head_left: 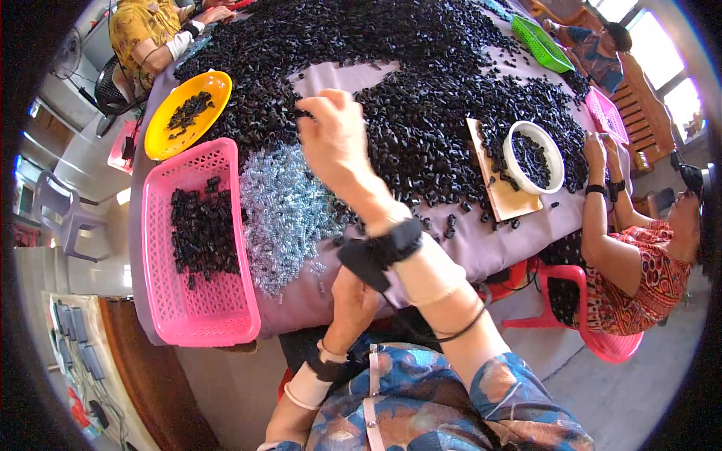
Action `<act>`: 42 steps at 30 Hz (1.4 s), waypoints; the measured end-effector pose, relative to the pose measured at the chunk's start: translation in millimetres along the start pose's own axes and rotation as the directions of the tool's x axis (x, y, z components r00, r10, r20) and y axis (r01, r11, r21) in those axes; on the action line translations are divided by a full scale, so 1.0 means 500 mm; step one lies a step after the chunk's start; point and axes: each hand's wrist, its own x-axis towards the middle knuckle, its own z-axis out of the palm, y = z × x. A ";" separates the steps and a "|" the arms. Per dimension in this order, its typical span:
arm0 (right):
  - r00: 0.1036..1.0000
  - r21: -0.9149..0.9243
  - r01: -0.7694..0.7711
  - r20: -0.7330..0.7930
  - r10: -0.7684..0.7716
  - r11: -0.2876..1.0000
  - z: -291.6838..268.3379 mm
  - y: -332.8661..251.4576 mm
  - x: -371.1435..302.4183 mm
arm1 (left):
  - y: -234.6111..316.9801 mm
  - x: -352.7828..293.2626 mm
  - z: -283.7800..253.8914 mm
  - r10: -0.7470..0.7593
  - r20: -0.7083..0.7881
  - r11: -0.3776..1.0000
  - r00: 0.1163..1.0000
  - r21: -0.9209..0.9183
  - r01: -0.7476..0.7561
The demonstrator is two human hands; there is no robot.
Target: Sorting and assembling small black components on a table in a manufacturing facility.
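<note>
My right hand [335,139] is raised over the table, fingers bent together and slightly blurred; what they hold, if anything, does not show. It hovers between a large heap of small black plastic pieces [444,98] and a pile of small shiny pale-blue pieces [282,210]. Close to the table's near edge is my left hand [352,301], its fingers mostly hidden behind the black band on my right wrist. Left of the pale-blue pile, a pink perforated basket [162,297] has a layer of black pieces [203,229] in it.
A yellow oval plate [159,139] with black pieces lies beyond the basket. To the right, a white round bowl [556,161] rests on a board [508,199]. A green basket [538,41] and another pink basket [605,113] sit farther off. Other people work around the table.
</note>
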 end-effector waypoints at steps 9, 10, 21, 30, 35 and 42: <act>0.968 -0.062 -0.193 0.151 0.201 0.979 -0.395 0.049 -0.160 | 0.020 0.014 0.002 0.014 -0.042 0.997 0.999 0.071 -0.011; 0.948 -0.123 -0.240 0.182 0.260 0.963 -0.420 0.054 -0.182 | 0.021 0.019 0.005 0.054 -0.046 0.995 0.997 0.082 -0.050; 0.912 -0.299 0.148 0.410 -0.013 0.943 -0.367 0.066 -0.230 | 0.036 0.021 0.003 0.089 -0.019 0.972 0.996 0.220 -0.082; 0.833 -0.345 0.305 0.548 -0.074 0.888 -0.365 0.076 -0.211 | 0.044 0.025 0.009 0.103 0.001 0.961 0.995 0.257 -0.100; 0.830 -0.305 0.312 0.548 -0.102 0.900 -0.359 0.082 -0.217 | 0.041 0.024 0.007 0.104 0.003 0.954 0.995 0.284 -0.100; 0.794 -0.280 0.363 0.592 -0.138 0.889 -0.361 0.097 -0.210 | 0.043 0.025 0.008 0.104 -0.001 0.951 0.995 0.294 -0.100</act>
